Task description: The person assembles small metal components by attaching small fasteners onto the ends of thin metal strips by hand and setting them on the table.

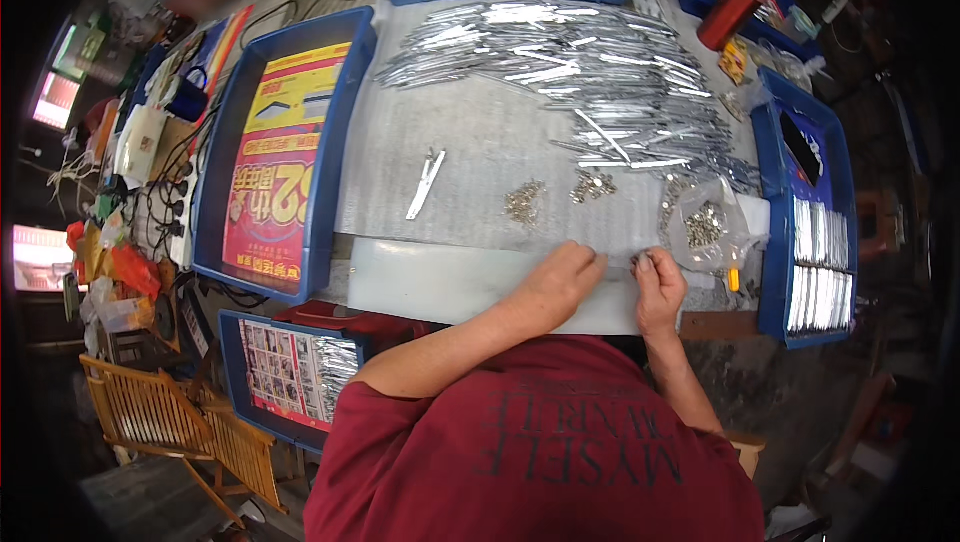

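My left hand (566,284) is closed over the pale smooth board (430,282) at the table's near edge, its fingertips pinched together. To its right, my right hand (657,289) is closed too, thumb against fingers, with a small dark bit at the tips. What either hand grips is too small to make out. Just beyond them lie two little heaps of small metal parts, a brassy heap (524,202) and a silvery heap (594,187). A clear plastic bag (722,242) of small metal parts sits by my right hand. A few metal strips (427,185) lie apart on the left.
A broad pile of metal strips (600,82) covers the far table. Blue trays stand around: a paper-lined tray (345,112) left, a strip-filled tray (765,272) right, another tray (234,367) low left. A red cylinder (735,10) stands far right; a wooden chair (150,407) is lower left.
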Available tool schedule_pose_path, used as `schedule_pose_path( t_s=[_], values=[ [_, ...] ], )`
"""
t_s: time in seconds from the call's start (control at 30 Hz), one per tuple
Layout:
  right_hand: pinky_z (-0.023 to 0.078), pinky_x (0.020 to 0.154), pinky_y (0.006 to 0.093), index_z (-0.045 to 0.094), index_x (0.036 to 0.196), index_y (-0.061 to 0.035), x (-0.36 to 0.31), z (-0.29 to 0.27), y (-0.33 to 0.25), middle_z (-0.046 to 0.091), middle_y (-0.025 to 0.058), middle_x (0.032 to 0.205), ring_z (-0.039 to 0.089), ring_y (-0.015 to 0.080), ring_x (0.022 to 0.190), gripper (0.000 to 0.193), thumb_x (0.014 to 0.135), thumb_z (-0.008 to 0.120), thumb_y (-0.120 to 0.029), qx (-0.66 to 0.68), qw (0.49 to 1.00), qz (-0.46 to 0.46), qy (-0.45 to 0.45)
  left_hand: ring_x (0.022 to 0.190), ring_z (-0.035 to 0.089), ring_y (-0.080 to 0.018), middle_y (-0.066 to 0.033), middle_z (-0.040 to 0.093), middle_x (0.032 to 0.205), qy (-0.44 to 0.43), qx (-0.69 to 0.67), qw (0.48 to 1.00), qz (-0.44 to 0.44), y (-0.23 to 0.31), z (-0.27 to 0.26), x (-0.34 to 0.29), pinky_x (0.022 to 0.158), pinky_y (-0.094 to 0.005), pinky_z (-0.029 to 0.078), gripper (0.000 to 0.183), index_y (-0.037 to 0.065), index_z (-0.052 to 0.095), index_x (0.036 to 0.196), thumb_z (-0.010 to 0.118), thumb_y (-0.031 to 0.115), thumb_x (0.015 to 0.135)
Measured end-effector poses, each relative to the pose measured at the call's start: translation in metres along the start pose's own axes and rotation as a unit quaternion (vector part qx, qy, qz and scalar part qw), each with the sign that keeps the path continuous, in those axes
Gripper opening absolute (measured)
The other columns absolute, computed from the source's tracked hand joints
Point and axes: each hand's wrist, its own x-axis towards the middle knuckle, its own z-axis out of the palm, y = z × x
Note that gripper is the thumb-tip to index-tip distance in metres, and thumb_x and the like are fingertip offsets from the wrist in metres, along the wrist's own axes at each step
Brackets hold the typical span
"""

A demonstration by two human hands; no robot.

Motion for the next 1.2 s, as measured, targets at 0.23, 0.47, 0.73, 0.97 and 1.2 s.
schedule_pose_path(
  t_s=[0.23, 0.47, 0.73, 0.97, 1.2],
  values=[
    [0.033, 0.053, 0.0198, 0.049, 0.072, 0.0007, 0.002, -0.002, 0.004, 0.044, -0.0005, 0.063, 0.039, 0.0061, 0.059, 0.012, 0.082, 0.049, -0.007, -0.036, 0.999, -0.020, -0.018, 0.067, 0.055, -0.0296, -0.0158, 0.055, 0.076, 0.242, 0.151, 0.946, -0.157, -0.069, -0.073, -0.018, 0.059, -0.0336, 0.044, 0.021, -0.001, 0.058, 0.086, 0.050, -0.009, 0.068],
    [0.034, 0.053, 0.0210, 0.048, 0.072, 0.0013, 0.002, -0.003, 0.007, 0.044, 0.0019, 0.063, 0.040, 0.0076, 0.059, 0.012, 0.081, 0.050, -0.006, -0.051, 0.998, -0.016, -0.031, 0.069, 0.057, -0.0295, -0.0170, 0.057, 0.076, 0.218, 0.176, 0.908, -0.310, -0.109, -0.104, -0.032, 0.062, -0.0347, 0.044, 0.016, -0.001, 0.059, 0.085, 0.053, 0.000, 0.071],
    [0.036, 0.053, 0.0244, 0.049, 0.073, 0.0023, 0.004, -0.003, 0.006, 0.046, 0.0064, 0.063, 0.042, 0.0128, 0.057, 0.011, 0.079, 0.051, -0.006, -0.100, 0.993, -0.046, -0.047, 0.076, 0.054, -0.0334, -0.0171, 0.056, 0.082, 0.197, 0.186, 0.929, -0.252, -0.149, -0.125, 0.008, 0.069, -0.0369, 0.043, 0.017, -0.002, 0.057, 0.086, 0.053, 0.001, 0.070],
    [0.036, 0.051, 0.0245, 0.050, 0.072, 0.0024, 0.002, -0.003, 0.012, 0.046, 0.0060, 0.062, 0.042, 0.0123, 0.056, 0.010, 0.078, 0.052, -0.005, -0.089, 0.995, -0.038, -0.034, 0.085, 0.050, -0.0296, -0.0135, 0.053, 0.087, 0.152, 0.324, 0.917, -0.176, -0.188, -0.121, 0.047, 0.072, -0.0391, 0.042, 0.021, 0.003, 0.054, 0.090, 0.045, 0.001, 0.071],
    [0.036, 0.051, 0.0248, 0.050, 0.072, 0.0025, 0.003, -0.001, 0.003, 0.046, 0.0061, 0.062, 0.042, 0.0127, 0.056, 0.011, 0.078, 0.053, -0.006, -0.116, 0.991, -0.045, -0.041, 0.087, 0.050, -0.0267, -0.0091, 0.053, 0.089, 0.117, 0.363, 0.900, -0.209, -0.203, -0.117, 0.055, 0.071, -0.0396, 0.042, 0.020, 0.007, 0.054, 0.091, 0.046, 0.004, 0.073]
  ],
)
